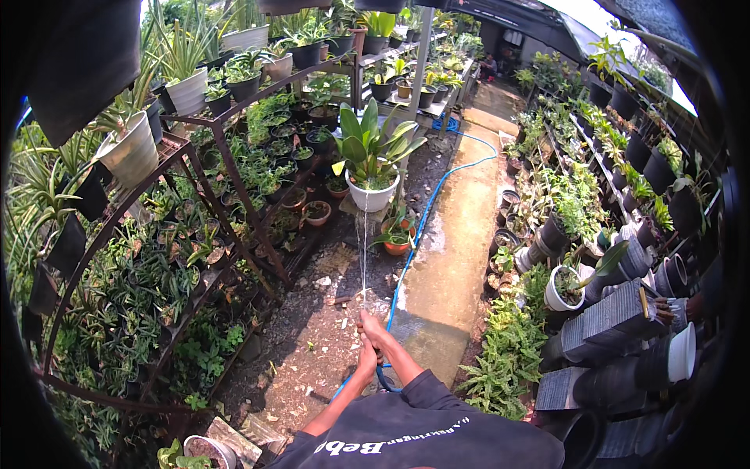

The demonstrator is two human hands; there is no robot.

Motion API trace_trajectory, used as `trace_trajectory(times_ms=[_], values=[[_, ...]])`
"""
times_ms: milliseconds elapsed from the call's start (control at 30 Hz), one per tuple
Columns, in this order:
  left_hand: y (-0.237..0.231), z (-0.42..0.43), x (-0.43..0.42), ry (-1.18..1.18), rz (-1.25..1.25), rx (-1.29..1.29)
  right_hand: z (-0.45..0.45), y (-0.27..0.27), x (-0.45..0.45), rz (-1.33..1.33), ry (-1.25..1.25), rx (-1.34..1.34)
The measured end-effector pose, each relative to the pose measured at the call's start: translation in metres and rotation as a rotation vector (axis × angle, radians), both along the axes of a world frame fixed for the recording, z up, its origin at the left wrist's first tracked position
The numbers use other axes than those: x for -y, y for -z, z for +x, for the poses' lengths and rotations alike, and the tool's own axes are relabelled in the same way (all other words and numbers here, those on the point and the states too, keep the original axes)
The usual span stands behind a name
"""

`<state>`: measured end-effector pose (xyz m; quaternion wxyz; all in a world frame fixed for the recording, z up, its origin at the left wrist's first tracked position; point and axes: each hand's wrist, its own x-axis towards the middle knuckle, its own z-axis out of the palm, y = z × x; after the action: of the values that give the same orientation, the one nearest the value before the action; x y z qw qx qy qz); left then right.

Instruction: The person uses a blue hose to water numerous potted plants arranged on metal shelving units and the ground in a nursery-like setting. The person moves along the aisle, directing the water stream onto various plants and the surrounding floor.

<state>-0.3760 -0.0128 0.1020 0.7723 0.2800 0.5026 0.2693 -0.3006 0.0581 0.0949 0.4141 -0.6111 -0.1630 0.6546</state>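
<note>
Both my hands are together in front of me, wrapped around the end of a blue garden hose [432, 209]. My right hand [374, 329] is at the hose's mouth, and my left hand [367, 355] closes just below it; the hose end itself is mostly hidden by my fingers. A thin water jet [364, 258] shoots forward from them to a white plant pot [372, 193]. Broad green leaves [375, 140] rise from that pot, which stands on a support. Below and beside it sits an orange pot [396, 246] with a small plant.
A rusty metal rack [220, 138] with potted plants curves along the left. The hose lies along a concrete path [451, 240]. On the right are ferns [504, 357], stacked black pots [609, 319] and a white pot [563, 290]. A person [487, 65] is far off near the path's end.
</note>
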Motion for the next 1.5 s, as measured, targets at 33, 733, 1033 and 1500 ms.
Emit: trace_trajectory(times_ms=[33, 733, 1033, 1500], values=[[0.0, 0.0, 0.0, -0.003, -0.003, 0.01, -0.001, -0.001, 0.0, 0.009, 0.008, 0.006], [-0.01, 0.003, -0.002, 0.022, 0.026, -0.003, 0.004, -0.002, -0.003, -0.027, 0.021, 0.034], [-0.007, 0.004, -0.003, 0.005, 0.039, -0.012, 0.004, 0.003, -0.005, -0.043, 0.027, 0.028], [-0.002, 0.007, -0.003, 0.071, 0.064, -0.037, 0.009, 0.0, 0.0, -0.002, 0.113, 0.077]])
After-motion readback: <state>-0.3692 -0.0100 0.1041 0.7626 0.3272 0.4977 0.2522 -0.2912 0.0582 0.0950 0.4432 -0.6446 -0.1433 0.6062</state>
